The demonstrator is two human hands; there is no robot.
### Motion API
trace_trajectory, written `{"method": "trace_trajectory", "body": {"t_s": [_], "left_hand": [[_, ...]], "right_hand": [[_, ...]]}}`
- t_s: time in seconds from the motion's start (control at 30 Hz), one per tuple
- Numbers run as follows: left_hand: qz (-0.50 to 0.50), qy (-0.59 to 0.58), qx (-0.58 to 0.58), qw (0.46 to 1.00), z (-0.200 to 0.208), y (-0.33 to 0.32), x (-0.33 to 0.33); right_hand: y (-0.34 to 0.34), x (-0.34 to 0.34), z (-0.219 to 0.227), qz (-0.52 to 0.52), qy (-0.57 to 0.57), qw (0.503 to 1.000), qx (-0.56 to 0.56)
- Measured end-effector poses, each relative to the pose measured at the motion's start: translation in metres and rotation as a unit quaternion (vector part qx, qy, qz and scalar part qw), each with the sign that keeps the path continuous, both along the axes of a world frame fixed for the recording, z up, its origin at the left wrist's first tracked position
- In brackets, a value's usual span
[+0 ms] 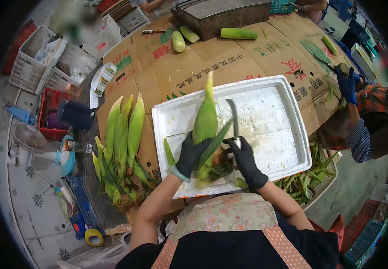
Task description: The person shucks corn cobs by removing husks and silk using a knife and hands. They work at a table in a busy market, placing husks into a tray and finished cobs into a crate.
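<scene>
My left hand [192, 155], in a black glove, is closed round the lower part of an ear of corn [206, 119] in its green husk, tip pointing away from me. In my black-gloved right hand [247, 165] is a knife [234, 116] with a curved blade pointing up and away. That hand is close to the corn's blurred base, where loose husk leaves [215, 145] stick out. Both hands are over a white foam box [272, 121] with scraps and brownish stains on its bottom.
Unhusked corn [124, 134] is piled left of the box. Trimmed ears [178, 41] lie near a metal block [223, 18] on the cardboard-covered table [194, 67]. Stripped husks [308, 179] fill a container at right. Across the right side, a person's blue-gloved hand [347, 85] holds an ear.
</scene>
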State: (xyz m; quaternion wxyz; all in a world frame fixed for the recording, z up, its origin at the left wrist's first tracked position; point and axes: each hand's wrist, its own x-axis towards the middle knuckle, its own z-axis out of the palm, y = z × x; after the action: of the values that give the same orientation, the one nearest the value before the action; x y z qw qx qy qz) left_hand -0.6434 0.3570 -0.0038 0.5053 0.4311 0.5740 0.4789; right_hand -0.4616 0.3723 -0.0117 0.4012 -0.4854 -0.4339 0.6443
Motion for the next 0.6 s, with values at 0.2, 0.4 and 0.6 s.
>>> {"method": "trace_trajectory", "body": {"t_s": [0.2,0.4,0.6], "left_hand": [[-0.116,0.67,0.121,0.723,0.033,-0.01,0.003],[-0.234,0.57,0.138,0.776,0.021,-0.01,-0.008],[-0.27,0.443,0.051,0.853,0.002,0.008,-0.029]], "right_hand": [[0.003,0.058,0.014,-0.125,-0.064,0.98,0.138],[-0.015,0.076,0.011,0.032,-0.278,0.952,0.12],[-0.037,0.054,0.011,0.122,-0.409,0.888,0.17]]}}
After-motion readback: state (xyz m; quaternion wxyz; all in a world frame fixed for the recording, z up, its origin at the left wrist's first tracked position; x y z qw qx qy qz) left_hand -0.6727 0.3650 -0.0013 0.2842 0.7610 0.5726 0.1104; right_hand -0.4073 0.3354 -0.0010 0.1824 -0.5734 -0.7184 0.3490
